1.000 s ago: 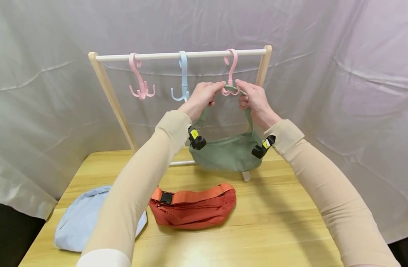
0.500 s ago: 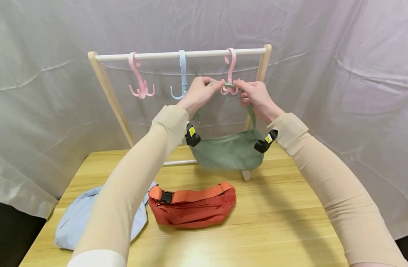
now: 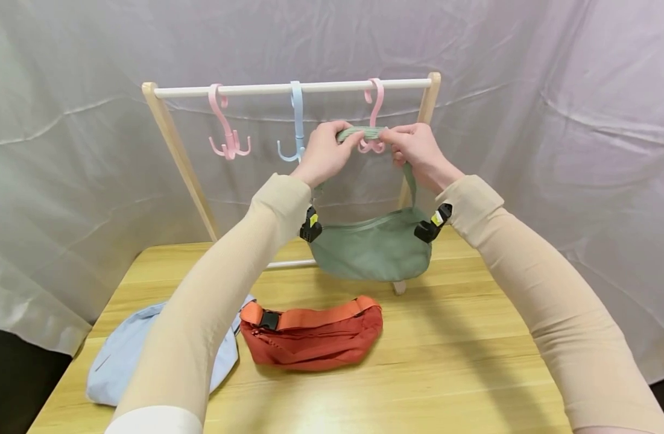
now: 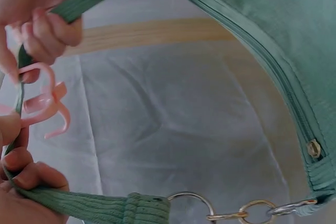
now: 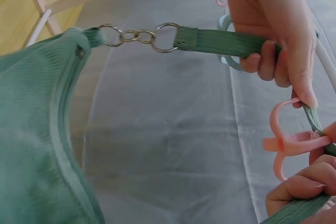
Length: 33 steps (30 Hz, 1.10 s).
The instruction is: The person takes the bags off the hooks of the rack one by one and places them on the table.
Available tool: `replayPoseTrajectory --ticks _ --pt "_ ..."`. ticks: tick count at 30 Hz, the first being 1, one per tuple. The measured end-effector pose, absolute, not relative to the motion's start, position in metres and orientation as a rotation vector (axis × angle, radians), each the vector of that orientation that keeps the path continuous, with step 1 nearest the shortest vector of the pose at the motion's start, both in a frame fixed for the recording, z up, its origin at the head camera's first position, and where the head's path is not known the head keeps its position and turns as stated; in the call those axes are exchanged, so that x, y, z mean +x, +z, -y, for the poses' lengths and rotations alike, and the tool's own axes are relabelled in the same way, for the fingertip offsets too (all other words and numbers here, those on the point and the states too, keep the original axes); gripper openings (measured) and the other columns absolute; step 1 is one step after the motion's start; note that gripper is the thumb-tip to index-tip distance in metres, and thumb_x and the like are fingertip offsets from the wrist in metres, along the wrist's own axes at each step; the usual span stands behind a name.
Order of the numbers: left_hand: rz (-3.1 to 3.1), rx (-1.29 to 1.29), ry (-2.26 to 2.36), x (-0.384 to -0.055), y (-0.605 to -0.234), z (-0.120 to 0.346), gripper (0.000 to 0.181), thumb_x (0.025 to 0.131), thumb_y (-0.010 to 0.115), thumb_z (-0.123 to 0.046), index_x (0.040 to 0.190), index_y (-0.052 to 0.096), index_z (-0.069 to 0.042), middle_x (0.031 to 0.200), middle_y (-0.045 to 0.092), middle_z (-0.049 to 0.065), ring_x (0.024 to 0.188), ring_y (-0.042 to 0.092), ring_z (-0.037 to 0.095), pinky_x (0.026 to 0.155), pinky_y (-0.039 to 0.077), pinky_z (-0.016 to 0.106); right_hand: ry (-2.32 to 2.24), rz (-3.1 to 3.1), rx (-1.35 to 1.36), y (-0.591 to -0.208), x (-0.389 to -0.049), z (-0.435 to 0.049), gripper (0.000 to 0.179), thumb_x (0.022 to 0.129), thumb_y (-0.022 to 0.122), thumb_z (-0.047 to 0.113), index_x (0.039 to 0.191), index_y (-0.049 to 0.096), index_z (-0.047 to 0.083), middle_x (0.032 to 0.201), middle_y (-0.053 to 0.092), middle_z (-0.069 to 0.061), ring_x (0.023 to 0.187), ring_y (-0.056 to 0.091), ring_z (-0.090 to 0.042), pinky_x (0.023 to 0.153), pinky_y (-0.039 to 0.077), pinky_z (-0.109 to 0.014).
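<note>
A green shoulder bag (image 3: 372,247) hangs in the air below both hands, close in front of the rack. My left hand (image 3: 325,150) pinches its ribbed strap (image 3: 359,132) on the left, near the chain of metal rings (image 5: 137,36) that joins strap to bag. On the right, my right hand (image 3: 420,152) pinches the same strap between thumb and fingers. The stretch between the hands lies across the right pink hook (image 3: 377,103), just above its curved prongs (image 4: 52,98). In the head view that stretch covers part of the hook's stem.
From the rack's white bar (image 3: 256,89) also hang a pink hook (image 3: 230,141) and a blue hook (image 3: 298,120). A red-orange waist bag (image 3: 315,346) lies on the wooden table (image 3: 418,374). Left of it, a light blue bag (image 3: 120,361) is partly behind my left forearm. A grey curtain (image 3: 527,90) hangs behind.
Both hands have risen slightly with the strap. The strap between them has turned, so its flat ribbed face now shows in front of the hook, where a thin edge showed before.
</note>
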<state>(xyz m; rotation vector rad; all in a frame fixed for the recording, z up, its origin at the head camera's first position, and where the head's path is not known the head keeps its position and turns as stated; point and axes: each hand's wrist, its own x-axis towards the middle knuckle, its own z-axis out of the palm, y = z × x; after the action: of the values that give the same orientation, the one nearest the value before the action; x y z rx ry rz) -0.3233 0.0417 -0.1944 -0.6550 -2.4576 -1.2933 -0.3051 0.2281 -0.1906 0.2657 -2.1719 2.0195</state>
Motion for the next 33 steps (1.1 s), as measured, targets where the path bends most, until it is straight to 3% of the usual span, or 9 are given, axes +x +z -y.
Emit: replayPoseTrajectory --ticks 5,10,22,29,33 --pt "2.428 -0.671 -1.131 -0.322 -0.197 -0.044 0.024 0.102 0.059 -0.032 0.102 0.069 -0.01 0.077 0.05 -0.003 0.071 0.047 0.013 0.064 0.035 0.022 1.641 2.246 0.316 -0.193 -0.303 -0.227 0.016 0.09 0.067 0.015 0.079 0.074 0.006 0.045 0.043 0.016 0.043 0.033 0.0 0.047 0.028 -0.019" --pt "2.414 -0.657 -1.027 -0.32 -0.197 -0.044 0.024 0.103 0.058 -0.033 0.101 0.068 -0.011 0.079 0.055 -0.001 0.074 0.051 0.016 0.067 0.037 0.024 1.298 2.251 0.364 -0.196 -0.303 -0.225 0.024 0.091 0.067 0.017 0.094 0.074 -0.005 0.052 0.046 0.021 0.049 0.034 0.002 0.05 0.027 -0.018" --pt "2.371 -0.67 -1.172 -0.315 -0.2 -0.045 0.024 0.102 0.059 -0.033 0.103 0.067 -0.011 0.083 0.056 -0.001 0.073 0.049 0.014 0.064 0.035 0.022 0.985 2.172 0.339 -0.208 -0.298 -0.22 0.017 0.094 0.066 0.017 0.099 0.074 0.003 0.066 0.051 0.007 0.06 0.043 -0.007 0.057 0.033 -0.021" --pt "2.328 -0.706 -1.207 -0.309 -0.203 -0.045 0.025 0.102 0.06 -0.031 0.119 0.06 -0.012 0.087 0.057 0.0 0.078 0.051 0.015 0.07 0.037 0.024 1.028 2.147 0.385 -0.215 -0.296 -0.224 0.02 0.094 0.067 0.017 0.106 0.072 0.002 0.065 0.048 0.01 0.059 0.042 -0.004 0.058 0.033 -0.02" --pt "2.317 -0.729 -1.216 -0.306 -0.206 -0.046 0.023 0.102 0.06 -0.029 0.117 0.059 -0.012 0.083 0.053 -0.001 0.077 0.05 0.016 0.07 0.037 0.024 1.083 2.142 0.424 -0.221 -0.296 -0.228 0.023 0.094 0.068 0.016 0.112 0.07 0.001 0.068 0.057 0.004 0.057 0.043 -0.002 0.058 0.035 -0.019"
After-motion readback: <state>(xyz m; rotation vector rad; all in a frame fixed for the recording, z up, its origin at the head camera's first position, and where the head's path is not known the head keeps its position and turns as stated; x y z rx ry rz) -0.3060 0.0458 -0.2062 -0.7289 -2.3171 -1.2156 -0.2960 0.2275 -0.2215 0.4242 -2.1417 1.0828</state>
